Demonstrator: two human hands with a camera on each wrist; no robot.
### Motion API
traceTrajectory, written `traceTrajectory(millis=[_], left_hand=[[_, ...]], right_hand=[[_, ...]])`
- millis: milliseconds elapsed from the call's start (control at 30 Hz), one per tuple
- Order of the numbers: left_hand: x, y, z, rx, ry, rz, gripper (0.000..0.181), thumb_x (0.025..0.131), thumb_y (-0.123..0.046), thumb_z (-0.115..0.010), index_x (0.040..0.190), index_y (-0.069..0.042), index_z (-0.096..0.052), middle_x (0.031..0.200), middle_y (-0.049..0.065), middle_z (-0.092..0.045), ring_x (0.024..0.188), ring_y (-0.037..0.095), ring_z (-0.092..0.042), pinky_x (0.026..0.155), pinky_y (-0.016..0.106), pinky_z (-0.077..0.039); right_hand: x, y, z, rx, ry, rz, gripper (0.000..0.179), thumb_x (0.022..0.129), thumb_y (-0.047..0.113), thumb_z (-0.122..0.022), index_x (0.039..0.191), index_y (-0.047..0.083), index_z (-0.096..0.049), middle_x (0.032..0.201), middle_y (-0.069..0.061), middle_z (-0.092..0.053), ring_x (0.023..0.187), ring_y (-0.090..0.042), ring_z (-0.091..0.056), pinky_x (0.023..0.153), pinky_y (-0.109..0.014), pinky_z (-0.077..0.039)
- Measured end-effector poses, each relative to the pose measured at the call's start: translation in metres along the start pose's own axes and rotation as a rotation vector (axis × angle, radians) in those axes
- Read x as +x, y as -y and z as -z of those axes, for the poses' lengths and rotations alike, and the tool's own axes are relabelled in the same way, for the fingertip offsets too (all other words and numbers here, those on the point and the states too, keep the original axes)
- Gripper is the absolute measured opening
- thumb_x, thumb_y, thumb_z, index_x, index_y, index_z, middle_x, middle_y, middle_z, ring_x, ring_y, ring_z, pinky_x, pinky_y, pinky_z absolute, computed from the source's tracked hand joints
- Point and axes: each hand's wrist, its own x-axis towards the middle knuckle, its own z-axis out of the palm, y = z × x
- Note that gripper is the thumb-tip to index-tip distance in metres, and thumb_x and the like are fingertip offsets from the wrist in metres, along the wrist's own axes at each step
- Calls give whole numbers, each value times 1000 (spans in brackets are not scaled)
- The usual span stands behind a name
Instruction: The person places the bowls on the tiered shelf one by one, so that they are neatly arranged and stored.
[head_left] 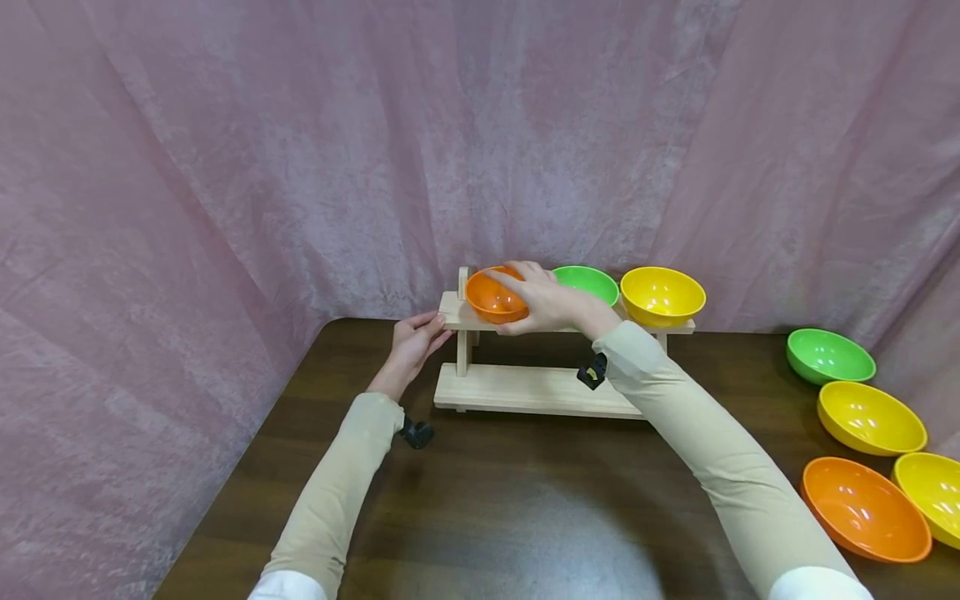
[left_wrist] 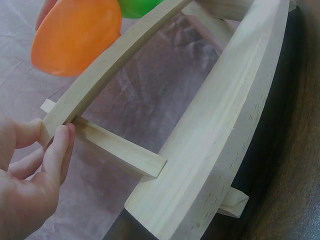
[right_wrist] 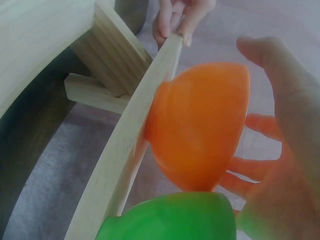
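A two-tier wooden rack [head_left: 525, 390] stands at the back of the table. My left hand [head_left: 411, 346] pinches the left end of its top board, thumb on one side and fingers beneath, as the left wrist view shows. On that board's left part sits an orange bowl [head_left: 491, 298]. Around the bowl's rim my right hand [head_left: 551, 302] is spread; in the right wrist view the thumb stands away from the orange bowl [right_wrist: 200, 125], with fingertips at its rim. A green bowl [head_left: 592, 283] touches it in that view, and a yellow bowl [head_left: 662, 296] sits at the right end.
On the right side of the dark wooden table [head_left: 480, 500] are more bowls: a green one [head_left: 828, 357], a yellow one [head_left: 870, 418], another yellow one [head_left: 933, 492] and an orange one [head_left: 862, 510]. A pink curtain [head_left: 360, 167] hangs behind.
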Motion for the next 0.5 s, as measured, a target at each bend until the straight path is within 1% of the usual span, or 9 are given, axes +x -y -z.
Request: traceTrajectory(millis=[133, 233, 333, 500], left_hand=[[-1, 1, 1, -10, 0, 7, 44, 97, -4, -55, 137, 10, -45, 119, 17, -53, 78, 6, -66, 80, 16, -60], [-1, 2, 1, -12, -1, 2, 43, 97, -4, -55, 137, 10, -46, 116, 16, -53, 78, 6, -67, 79, 15, -60], [0, 2, 2, -10, -2, -2, 44, 97, -4, -55, 137, 10, -45, 117, 16, -53, 78, 5, -66, 80, 15, -59], [1, 2, 3, -12, -3, 3, 44, 97, -4, -56, 137, 10, -45, 119, 17, -52, 78, 5, -66, 78, 14, -60]], right_hand=[[-9, 4, -1, -5, 1, 32, 84, 86, 44, -69, 152, 12, -29, 154, -24, -22, 141, -41, -22, 116, -65, -25], [-15, 6, -2, -14, -12, 55, 82, 87, 43, -69, 152, 13, -29, 155, -23, -22, 141, -39, -23, 116, -65, -25], [-21, 7, -4, -30, -34, 83, 80, 87, 41, -68, 152, 13, -29, 154, -23, -25, 141, -39, -24, 115, -65, -27], [-32, 12, -5, -35, -41, 119, 77, 90, 41, -66, 152, 15, -28, 152, -23, -29, 142, -40, -22, 115, -68, -26]])
